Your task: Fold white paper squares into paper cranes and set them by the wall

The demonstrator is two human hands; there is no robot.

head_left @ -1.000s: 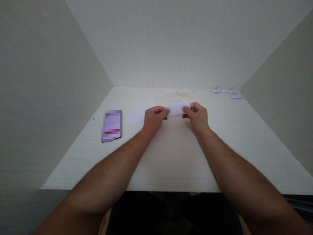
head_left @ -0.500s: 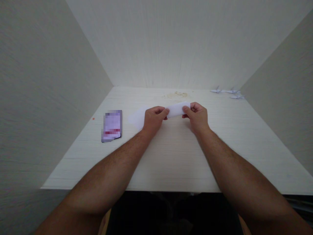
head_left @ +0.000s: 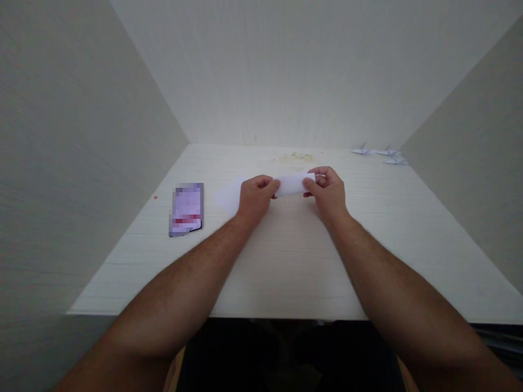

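Observation:
A folded strip of white paper (head_left: 291, 184) is held over the middle of the table, stretched between both hands. My left hand (head_left: 256, 196) pinches its left end, thumb on the near face. At the right end, my right hand (head_left: 328, 190) grips it between thumb and fingers, with the index finger lifted behind the top edge. Other white paper (head_left: 227, 195) lies flat on the table, partly covered by my left hand.
A device with a blurred screen (head_left: 187, 209) lies on the table (head_left: 286, 272) at the left. Several folded paper cranes (head_left: 394, 161) stand at the back right corner. Walls (head_left: 269, 71) enclose the back and both sides. A brownish stain (head_left: 300, 157) marks the table's back.
My right hand has shifted slightly left and its index finger has risen behind the paper's upper edge. The left hand keeps its pinch, moved a little to the left.

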